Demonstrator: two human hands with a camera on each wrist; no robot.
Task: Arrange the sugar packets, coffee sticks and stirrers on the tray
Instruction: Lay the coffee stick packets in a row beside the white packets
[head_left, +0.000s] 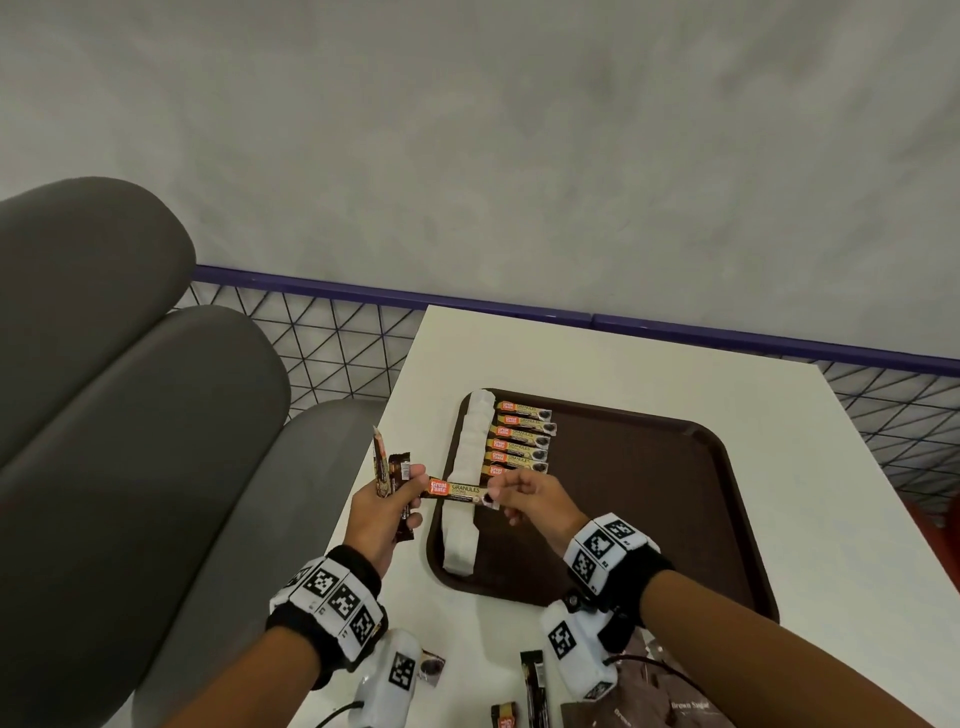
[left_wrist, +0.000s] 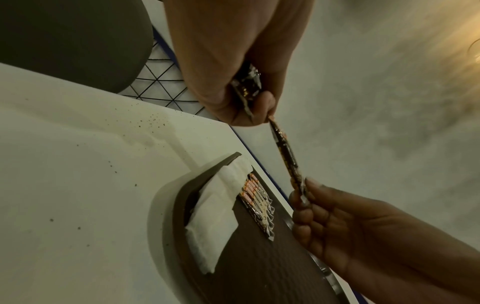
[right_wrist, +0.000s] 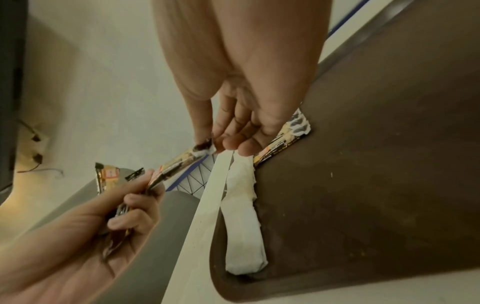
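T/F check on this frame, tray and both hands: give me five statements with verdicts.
1. The right hand pinches one end of a coffee stick. True.
2. The left hand is empty. False: it holds spare sticks and the other end of that same stick.
3. A row of coffee sticks lies on the brown tray. True.
4. The white packets sit along the tray's right edge. False: they run along its left edge, beside the row.
5. All sticks are on the tray. False: some lie on the table near the wrists.
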